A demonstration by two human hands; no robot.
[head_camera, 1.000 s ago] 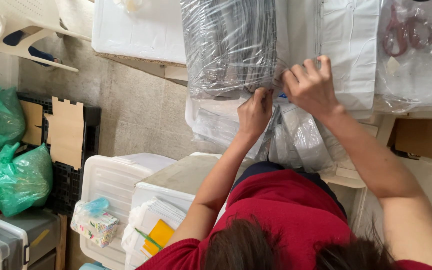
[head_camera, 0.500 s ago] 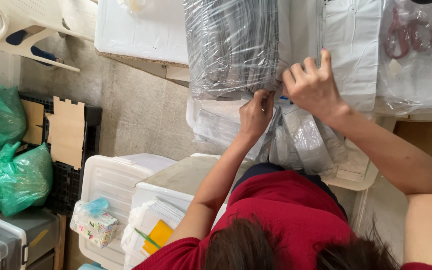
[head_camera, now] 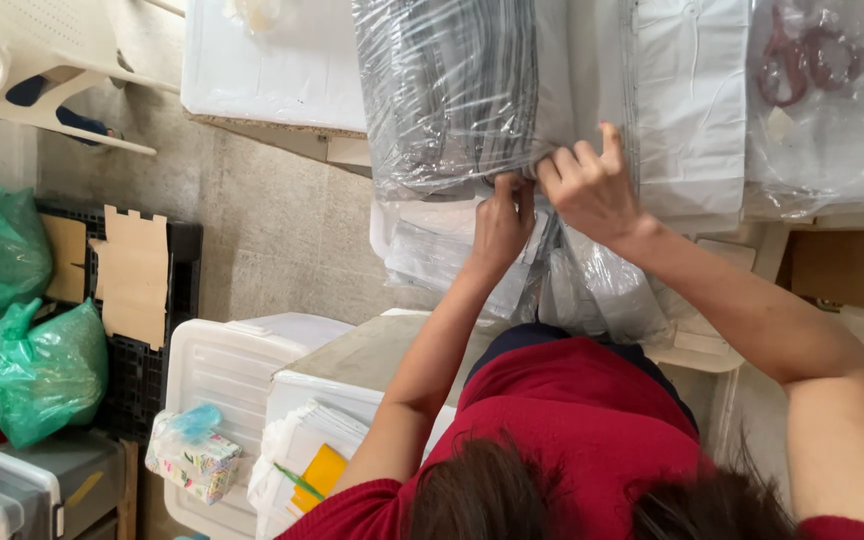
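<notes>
Spread across the far side: a white worktable (head_camera: 272, 70), crowded on its right half with a stack of white folded bags (head_camera: 690, 110) and a clear pouch holding red scissors (head_camera: 802, 55). Lying on it, end toward the body, the wrapped bundle (head_camera: 452, 90) of dark grey pieces, already sheathed in clear film along all of its visible length. Judged mostly done, with only the near end, at the table's front edge, not yet closed off. Pinching that end from the left, the left hand (head_camera: 504, 215), fingers curled tight on the gathered film. Pressed against it from the right, the right hand (head_camera: 592, 185), knuckles bent, fingertips gripping the same film where it meets the white bags. Just below the table edge, loose clear bags (head_camera: 452, 255) hanging, touching both wrists. Little room to the right, with stacks close against the bundle. More room to the left, over bare tabletop and then open concrete floor (head_camera: 272, 230). Lower left, well apart: white lidded bins (head_camera: 222, 370), green sacks (head_camera: 42, 370) and a cardboard sheet (head_camera: 132, 275) on a black crate.
</notes>
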